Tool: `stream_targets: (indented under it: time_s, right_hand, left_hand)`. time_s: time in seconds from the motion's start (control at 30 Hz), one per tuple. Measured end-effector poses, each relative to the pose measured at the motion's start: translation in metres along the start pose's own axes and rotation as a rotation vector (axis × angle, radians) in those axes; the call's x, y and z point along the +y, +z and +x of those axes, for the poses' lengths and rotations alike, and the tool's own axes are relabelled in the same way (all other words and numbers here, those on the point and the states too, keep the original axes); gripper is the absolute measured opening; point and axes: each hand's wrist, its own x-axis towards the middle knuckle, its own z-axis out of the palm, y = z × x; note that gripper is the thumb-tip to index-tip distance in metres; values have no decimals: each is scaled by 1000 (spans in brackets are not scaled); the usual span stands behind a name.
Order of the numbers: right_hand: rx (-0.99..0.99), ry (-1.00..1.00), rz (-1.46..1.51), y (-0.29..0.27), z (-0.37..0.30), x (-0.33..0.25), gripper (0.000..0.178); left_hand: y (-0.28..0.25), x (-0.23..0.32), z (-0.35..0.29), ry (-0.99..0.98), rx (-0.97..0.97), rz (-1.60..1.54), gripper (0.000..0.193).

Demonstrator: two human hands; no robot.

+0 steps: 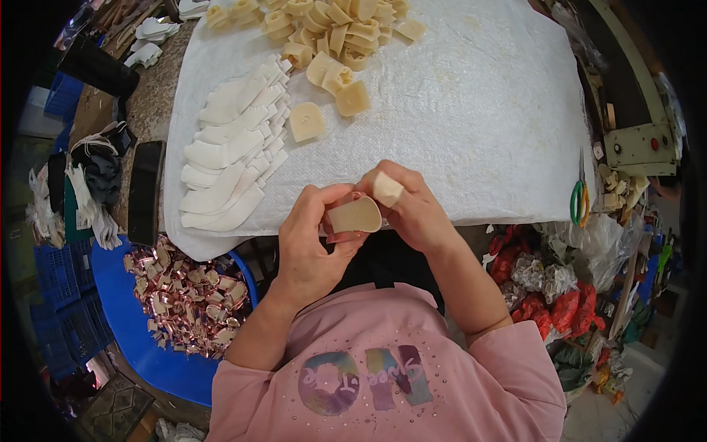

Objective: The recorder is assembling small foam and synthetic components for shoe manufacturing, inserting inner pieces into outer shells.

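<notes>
My left hand (pixel 313 236) is closed around a shoe heel (pixel 353 216) with a beige face and shiny pink sides, its fingers and thumb on opposite sides. My right hand (pixel 412 210) is closed against the heel's right upper edge, fingers curled. A pale, blocky cover or piece (pixel 387 189) shows at its thumb; which of these it is I cannot tell. Just beyond my hands, on the white woven sheet (pixel 471 132), lies a loose beige curved piece (pixel 307 121). Overlapping rows of white curved strips (pixel 232 155) lie at the left.
Beige hollow pieces (pixel 339 29) are heaped at the table's far side. A blue tub (pixel 118 317) of shiny pink heels (pixel 188 298) stands lower left, below a dark phone (pixel 146 184). Scissors (pixel 579 195) hang at the right edge, above red and clear plastic bags (pixel 563 309).
</notes>
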Motion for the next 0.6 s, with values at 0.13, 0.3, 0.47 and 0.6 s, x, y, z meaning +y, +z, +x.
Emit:
stream_targets:
  time_s: [0.13,0.3,0.47,0.6]
  right_hand:
    - [-161,12,-5,-10,2,-7,20]
    - [-109,-303,-681,-4,-3,-8,17]
    - [-31,-156,-227,-4,-8,-1,13]
    - [-106,-70,20,-9,-15,8,16]
  left_hand:
    - [-4,14,3,79,-54,132,50]
    - [1,12,5,216,-22,269,48]
    - [5,4,9,286,39,270,48]
    - [8,9,9,379,53,348,46]
